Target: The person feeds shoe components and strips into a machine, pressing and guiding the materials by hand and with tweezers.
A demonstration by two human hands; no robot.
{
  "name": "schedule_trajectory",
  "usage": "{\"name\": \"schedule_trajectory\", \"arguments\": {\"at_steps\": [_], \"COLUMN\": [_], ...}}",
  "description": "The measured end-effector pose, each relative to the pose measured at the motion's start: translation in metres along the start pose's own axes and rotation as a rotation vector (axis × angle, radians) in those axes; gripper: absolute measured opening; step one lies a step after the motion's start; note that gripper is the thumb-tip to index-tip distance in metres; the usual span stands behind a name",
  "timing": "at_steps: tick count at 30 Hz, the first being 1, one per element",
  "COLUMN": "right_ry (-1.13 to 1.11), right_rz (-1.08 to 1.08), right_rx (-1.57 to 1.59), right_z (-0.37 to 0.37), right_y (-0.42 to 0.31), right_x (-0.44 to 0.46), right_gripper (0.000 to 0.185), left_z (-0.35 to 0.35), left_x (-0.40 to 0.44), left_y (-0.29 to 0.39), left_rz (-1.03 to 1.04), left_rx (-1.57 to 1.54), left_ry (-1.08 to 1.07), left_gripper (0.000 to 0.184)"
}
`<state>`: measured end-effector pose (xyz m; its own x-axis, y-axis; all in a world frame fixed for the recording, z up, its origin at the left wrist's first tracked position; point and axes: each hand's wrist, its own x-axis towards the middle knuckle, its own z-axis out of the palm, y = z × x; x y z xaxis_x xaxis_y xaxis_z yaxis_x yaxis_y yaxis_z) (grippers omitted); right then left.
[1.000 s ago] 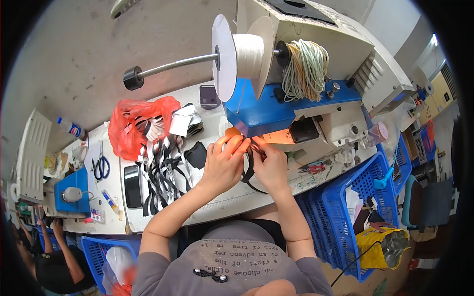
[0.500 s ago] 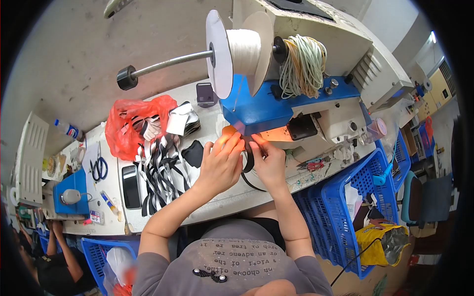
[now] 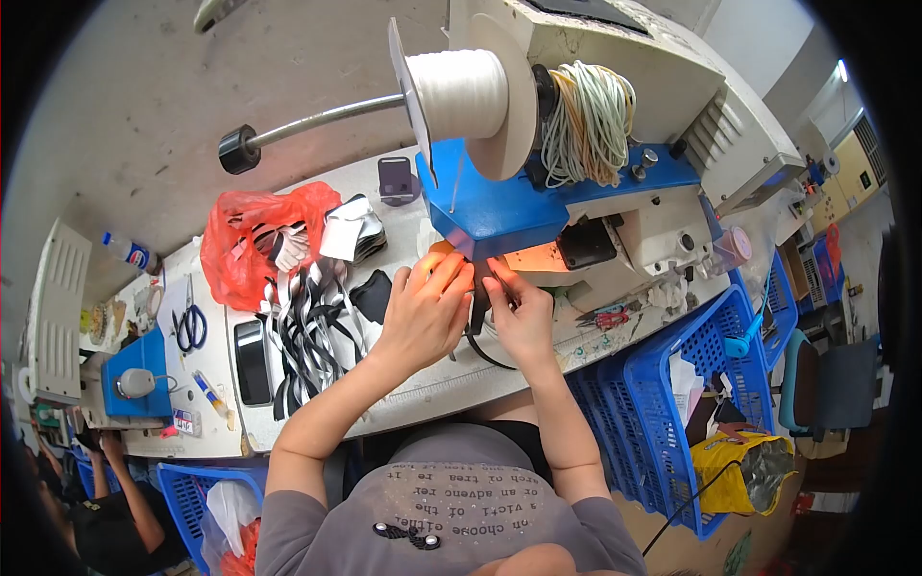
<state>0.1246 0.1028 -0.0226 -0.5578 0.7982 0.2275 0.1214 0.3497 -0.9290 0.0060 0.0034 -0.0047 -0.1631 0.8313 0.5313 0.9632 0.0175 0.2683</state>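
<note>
At the blue machine [image 3: 499, 226], pinching a black strap [image 3: 477, 312] in the right hand [image 3: 526, 322], with the left hand [image 3: 425, 312] bunched alongside, grip hidden. Seemingly midway through this strap, with loose strips [image 3: 301, 336] on the counter [image 3: 408, 401] perhaps yet to do.

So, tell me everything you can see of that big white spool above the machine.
The spool is thickly wound with smooth-looking white thread or cord between two wide, thin, pale discs, perhaps cardboard. It sits sideways on a metal rod that runs out to a black end piece, above a blue machine housing. A looped bundle of pale cord hangs just right of it. Neither the left hand nor the right hand touches it.
</note>
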Motion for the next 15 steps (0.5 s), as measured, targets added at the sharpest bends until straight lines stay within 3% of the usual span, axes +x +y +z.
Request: {"name": "schedule_trajectory", "arguments": {"at_steps": [15], "right_ry": [0.01], "right_rz": [-0.018], "right_rx": [-0.016], "right_z": [0.0014], "right_y": [-0.0039], "right_x": [0.001], "right_gripper": [0.026], "left_z": [0.0033], "left_x": [0.0063], "left_y": [-0.0049], "left_rz": [0.035], "left_rx": [0.051], "left_ry": [0.032], "left_gripper": [0.031]}}
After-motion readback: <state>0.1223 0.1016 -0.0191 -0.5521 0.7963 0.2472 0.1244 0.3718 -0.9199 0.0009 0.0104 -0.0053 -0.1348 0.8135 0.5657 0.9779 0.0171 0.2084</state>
